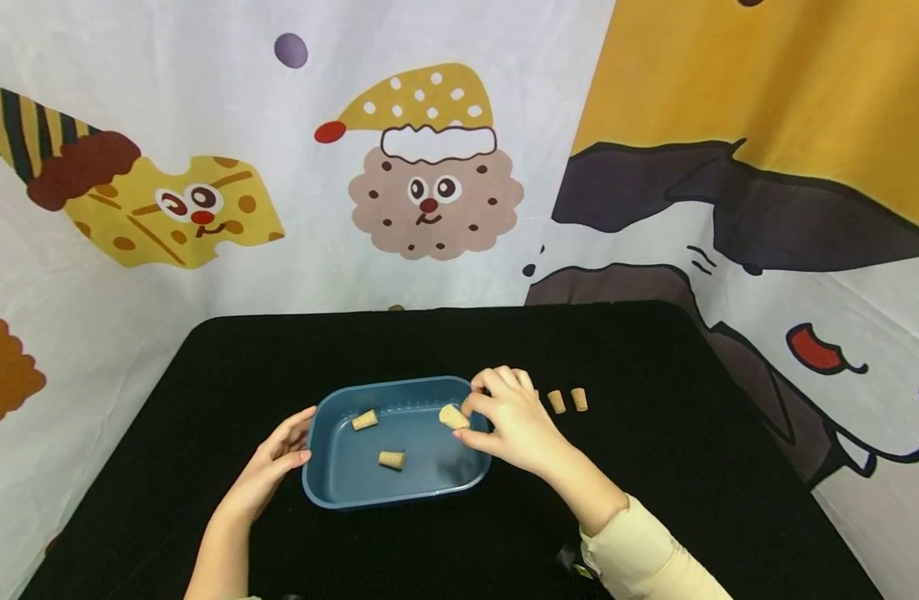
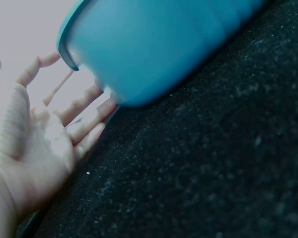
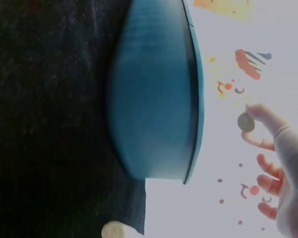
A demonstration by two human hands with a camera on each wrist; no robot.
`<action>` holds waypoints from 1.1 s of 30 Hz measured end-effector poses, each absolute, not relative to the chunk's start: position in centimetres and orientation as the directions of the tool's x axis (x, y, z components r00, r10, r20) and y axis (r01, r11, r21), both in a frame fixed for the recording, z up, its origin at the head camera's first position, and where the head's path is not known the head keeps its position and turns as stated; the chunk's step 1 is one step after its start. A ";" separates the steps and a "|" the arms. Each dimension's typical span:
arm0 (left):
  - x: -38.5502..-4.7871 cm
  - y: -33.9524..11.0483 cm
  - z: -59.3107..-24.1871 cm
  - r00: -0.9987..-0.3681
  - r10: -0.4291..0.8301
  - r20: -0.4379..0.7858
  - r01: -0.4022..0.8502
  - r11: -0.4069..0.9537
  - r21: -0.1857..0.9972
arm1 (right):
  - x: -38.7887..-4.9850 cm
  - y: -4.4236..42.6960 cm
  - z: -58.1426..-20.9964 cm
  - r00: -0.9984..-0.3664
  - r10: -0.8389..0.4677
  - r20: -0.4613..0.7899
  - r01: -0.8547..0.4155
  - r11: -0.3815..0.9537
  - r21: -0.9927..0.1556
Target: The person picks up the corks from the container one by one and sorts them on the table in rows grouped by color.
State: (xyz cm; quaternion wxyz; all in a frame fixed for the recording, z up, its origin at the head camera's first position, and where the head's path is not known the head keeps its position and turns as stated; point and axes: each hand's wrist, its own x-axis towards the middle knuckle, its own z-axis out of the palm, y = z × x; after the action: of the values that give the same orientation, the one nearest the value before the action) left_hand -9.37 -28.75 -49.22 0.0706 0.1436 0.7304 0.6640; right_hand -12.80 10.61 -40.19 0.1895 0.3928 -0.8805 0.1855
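Showing smooth, faintly glossy plastic on the tray [image 1: 422, 446]; showing matt, grainy cork on the stoppers [image 1: 391, 460], fuzzy, matt cloth on the tabletop [image 1: 654, 433].

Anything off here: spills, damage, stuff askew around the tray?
Nothing stands out. The blue tray shows no visible damage, two corks lie on their sides inside, and the right hand pinches a third cork above it. No spill visible.
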 end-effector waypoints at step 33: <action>-9.4 -28.8 -49.4 -0.946 0.312 0.088 0.118 0.077 0.990 | -10.8 18.6 -44.7 -0.883 -0.241 0.402 -0.381 0.869 -0.315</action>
State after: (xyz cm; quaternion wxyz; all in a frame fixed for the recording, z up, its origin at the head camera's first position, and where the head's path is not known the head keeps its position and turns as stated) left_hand -9.42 -28.84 -49.37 0.0731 0.1470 0.7301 0.6633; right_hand -10.81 18.56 -44.71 0.1779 0.1637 -0.9502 0.1965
